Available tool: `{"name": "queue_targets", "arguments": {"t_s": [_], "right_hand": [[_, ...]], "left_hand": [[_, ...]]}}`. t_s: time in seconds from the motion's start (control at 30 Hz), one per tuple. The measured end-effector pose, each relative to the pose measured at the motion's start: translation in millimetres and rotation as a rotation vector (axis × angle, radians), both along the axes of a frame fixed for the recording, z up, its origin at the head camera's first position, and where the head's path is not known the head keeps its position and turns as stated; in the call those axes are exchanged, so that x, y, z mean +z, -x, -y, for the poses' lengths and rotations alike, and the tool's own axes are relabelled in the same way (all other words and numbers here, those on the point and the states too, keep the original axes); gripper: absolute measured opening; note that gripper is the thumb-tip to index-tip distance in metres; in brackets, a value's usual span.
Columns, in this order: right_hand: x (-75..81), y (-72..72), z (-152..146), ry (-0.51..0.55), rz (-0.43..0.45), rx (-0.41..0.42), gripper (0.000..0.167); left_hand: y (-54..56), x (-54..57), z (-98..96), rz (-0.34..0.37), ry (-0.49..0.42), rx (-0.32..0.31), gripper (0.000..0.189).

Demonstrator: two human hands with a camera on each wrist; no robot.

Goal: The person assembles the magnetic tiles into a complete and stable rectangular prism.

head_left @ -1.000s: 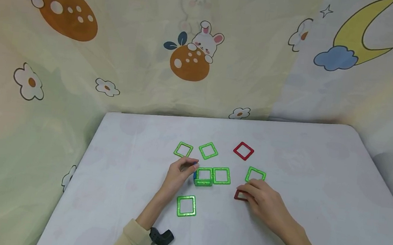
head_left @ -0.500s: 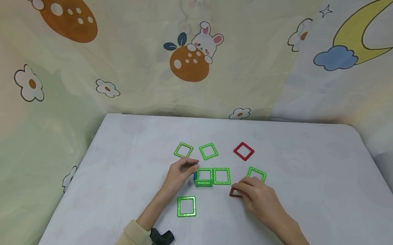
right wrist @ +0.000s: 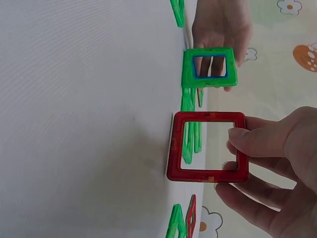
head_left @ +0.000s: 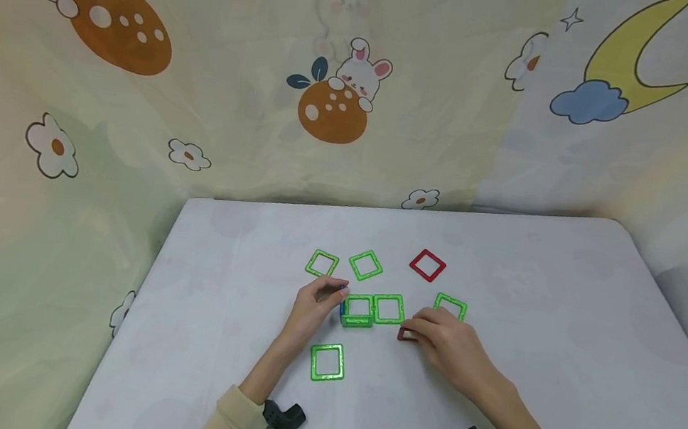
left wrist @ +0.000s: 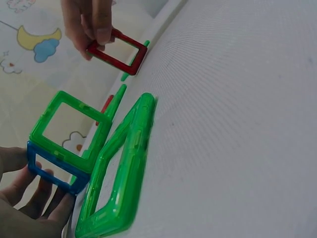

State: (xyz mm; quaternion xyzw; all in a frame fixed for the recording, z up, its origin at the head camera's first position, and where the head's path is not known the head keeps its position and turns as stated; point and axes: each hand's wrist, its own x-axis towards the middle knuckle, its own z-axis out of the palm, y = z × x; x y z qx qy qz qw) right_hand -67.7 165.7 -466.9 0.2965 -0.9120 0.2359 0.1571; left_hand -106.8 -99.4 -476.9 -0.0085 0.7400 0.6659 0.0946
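Note:
My left hand (head_left: 311, 303) holds a blue square magnetic tile (left wrist: 54, 180) at the left side of a small build of green tiles. In the left wrist view one green tile (left wrist: 101, 141) of that build stands upright against the blue one. A flat green tile (head_left: 387, 321) adjoins the build on its right. Between thumb and fingers my right hand (head_left: 453, 342) pinches a red square magnetic tile (right wrist: 174, 146) by its upper edge. This tile is upright, its lower edge close to the table, near the right end of the flat green tile.
Loose green tiles lie behind the build, one at the left (head_left: 316, 252) and one nearer the middle (head_left: 367, 252). A red tile (head_left: 417, 258) lies back right. Another green tile (head_left: 451, 299) is partly hidden behind my right hand. One green tile (head_left: 324, 378) lies in front.
My right hand has moved left with the red tile, bringing it close to the flat green tile. The left hand has kept its place on the blue tile.

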Motion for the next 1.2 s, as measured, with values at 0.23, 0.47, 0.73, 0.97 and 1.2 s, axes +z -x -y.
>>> {"name": "queue_targets", "arguments": {"t_s": [0.23, 0.47, 0.73, 0.97, 1.2], "right_hand": [[0.7, 3.7, 7, -0.007, 0.027, 0.003, 0.03], [0.6, 7.1, 14, 0.001, 0.025, 0.021, 0.031], [-1.6, 10.0, 19, -0.014, 0.032, 0.016, 0.03], [0.8, 12.6, 24, -0.017, 0.057, 0.014, 0.03], [0.8, 15.6, 28, -0.018, 0.078, 0.031, 0.026]], "left_hand": [[0.1, -0.7, -0.7, 0.003, 0.002, 0.007, 0.035], [0.0, -1.3, -0.4, -0.001, 0.013, 0.002, 0.035], [11.0, -28.1, 4.2, 0.019, 0.007, -0.002, 0.033], [11.0, -30.3, 6.5, 0.0, -0.011, -0.009, 0.037], [6.7, -16.2, 2.8, 0.004, 0.002, -0.005, 0.035]]}}
